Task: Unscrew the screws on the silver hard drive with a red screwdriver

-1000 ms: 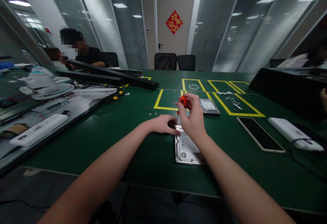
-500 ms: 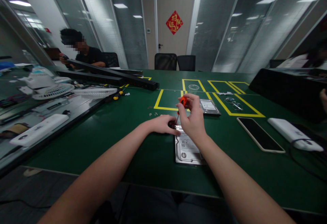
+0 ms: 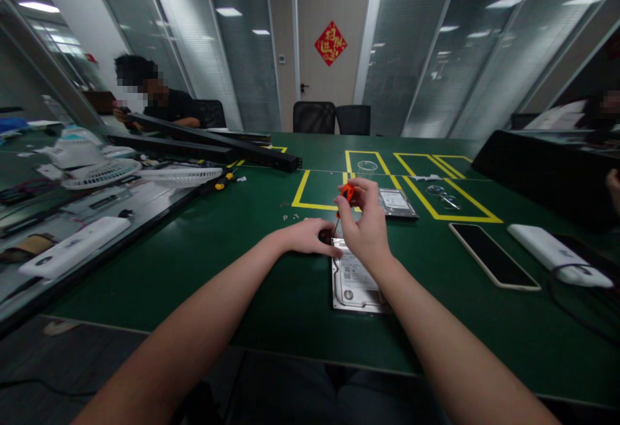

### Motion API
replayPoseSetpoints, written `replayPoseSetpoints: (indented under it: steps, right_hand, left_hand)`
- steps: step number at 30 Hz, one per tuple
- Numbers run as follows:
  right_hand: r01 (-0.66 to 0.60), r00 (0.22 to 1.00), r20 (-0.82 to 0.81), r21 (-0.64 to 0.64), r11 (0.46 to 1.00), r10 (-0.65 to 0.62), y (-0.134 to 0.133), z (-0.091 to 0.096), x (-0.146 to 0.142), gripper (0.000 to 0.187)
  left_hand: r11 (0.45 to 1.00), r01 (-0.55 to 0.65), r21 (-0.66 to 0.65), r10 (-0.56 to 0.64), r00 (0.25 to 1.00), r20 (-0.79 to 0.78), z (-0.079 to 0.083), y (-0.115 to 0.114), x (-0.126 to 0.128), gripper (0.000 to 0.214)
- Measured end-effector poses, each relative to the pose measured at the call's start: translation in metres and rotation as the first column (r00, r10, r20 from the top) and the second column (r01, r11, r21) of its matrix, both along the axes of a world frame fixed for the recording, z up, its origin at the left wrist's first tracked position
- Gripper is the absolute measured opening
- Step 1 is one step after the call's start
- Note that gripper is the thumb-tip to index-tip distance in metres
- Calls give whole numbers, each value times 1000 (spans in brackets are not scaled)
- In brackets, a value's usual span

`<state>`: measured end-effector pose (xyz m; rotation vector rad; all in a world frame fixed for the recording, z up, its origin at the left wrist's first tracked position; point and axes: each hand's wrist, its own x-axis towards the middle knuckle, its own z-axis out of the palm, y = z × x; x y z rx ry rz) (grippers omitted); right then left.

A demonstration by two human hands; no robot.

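Note:
A silver hard drive [image 3: 356, 283] lies flat on the green table in front of me. My right hand [image 3: 363, 221] grips the orange-and-black handle of a screwdriver [image 3: 347, 192]. Its thin shaft points down to the drive's far left corner, and the tip's contact is too small to make out. At that same corner my left hand [image 3: 312, 236] has its thumb on the drive's top and its fingers curled at the far edge, around the shaft. My right hand and forearm hide the drive's right part. Several tiny screws [image 3: 290, 217] lie beyond my left hand.
Behind my right hand are a second hard drive [image 3: 396, 202] and a clear cup [image 3: 367, 168]. A phone [image 3: 491, 254] and a white power strip [image 3: 557, 254] lie to the right. Fan parts [image 3: 101, 170] and a yellow-black screwdriver [image 3: 224, 181] are on the left. A person [image 3: 167, 102] sits across the table.

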<state>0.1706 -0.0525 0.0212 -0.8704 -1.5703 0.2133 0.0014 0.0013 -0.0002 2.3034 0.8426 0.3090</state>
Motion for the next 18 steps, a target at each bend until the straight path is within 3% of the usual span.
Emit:
replayPoseSetpoints:
  steps: [18]
  right_hand:
    - [4, 1000, 6, 14, 1000, -4, -1, 1, 0, 29]
  left_hand:
    - [1000, 2, 14, -2, 1000, -10, 1, 0, -1, 60]
